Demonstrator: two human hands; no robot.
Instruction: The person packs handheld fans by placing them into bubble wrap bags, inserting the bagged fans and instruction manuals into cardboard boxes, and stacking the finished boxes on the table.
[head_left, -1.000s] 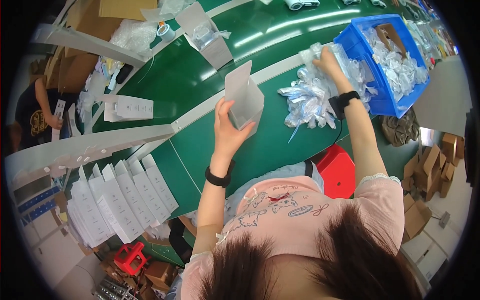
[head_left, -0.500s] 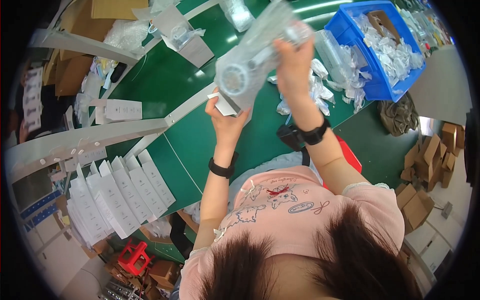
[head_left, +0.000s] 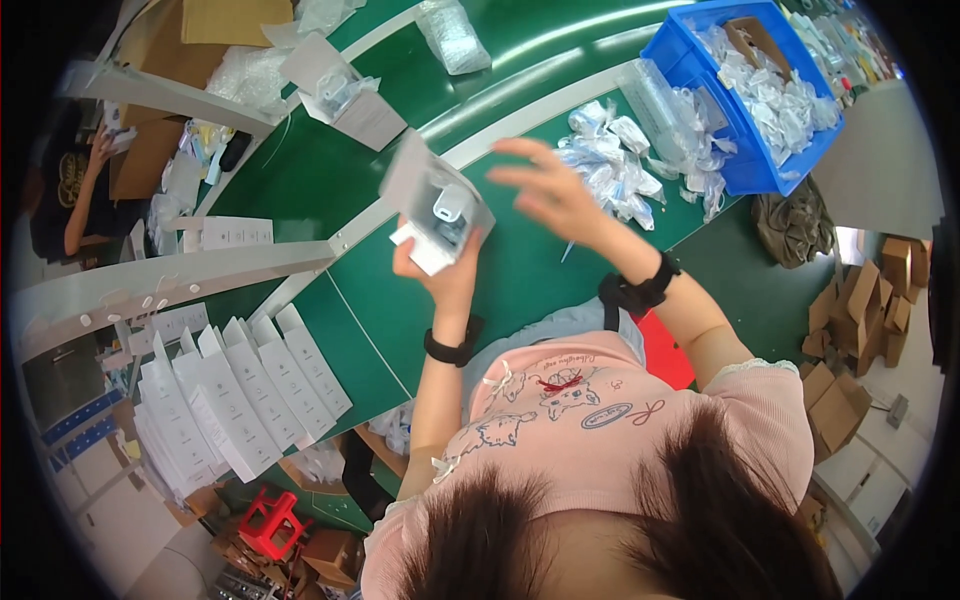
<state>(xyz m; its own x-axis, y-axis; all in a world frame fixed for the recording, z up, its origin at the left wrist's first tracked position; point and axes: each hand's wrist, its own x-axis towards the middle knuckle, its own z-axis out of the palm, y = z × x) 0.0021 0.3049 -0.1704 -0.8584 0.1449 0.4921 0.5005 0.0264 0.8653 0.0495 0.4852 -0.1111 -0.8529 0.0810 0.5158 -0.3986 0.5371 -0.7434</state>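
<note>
An open white carton [head_left: 470, 195] sits in my left hand [head_left: 447, 275], its flaps standing up. Inside it shows a light-coloured device [head_left: 447, 207], wrapped or dark around its lower part; I cannot make out its kind. To the right of the carton, my right hand [head_left: 548, 195] is in the air with its fingers spread, slightly blurred and holding nothing. Beyond that hand lies a pile of small clear bags [head_left: 615, 165] with white pieces in them. Another open white carton [head_left: 365, 115] with a clear-wrapped item stands farther back.
At the right back is a blue bin [head_left: 735, 165] full of small bags. Closed white cartons [head_left: 235, 400] stand in a row at the left. A metal frame post [head_left: 200, 285] crosses the left side. A bubble-wrapped item [head_left: 452, 38] lies at the far edge. A co-worker's arm [head_left: 85, 190] shows far left.
The clear-wrapped item that my right hand held above the carton is now down inside it. My right hand has let go and opened. The back carton has shifted slightly.
</note>
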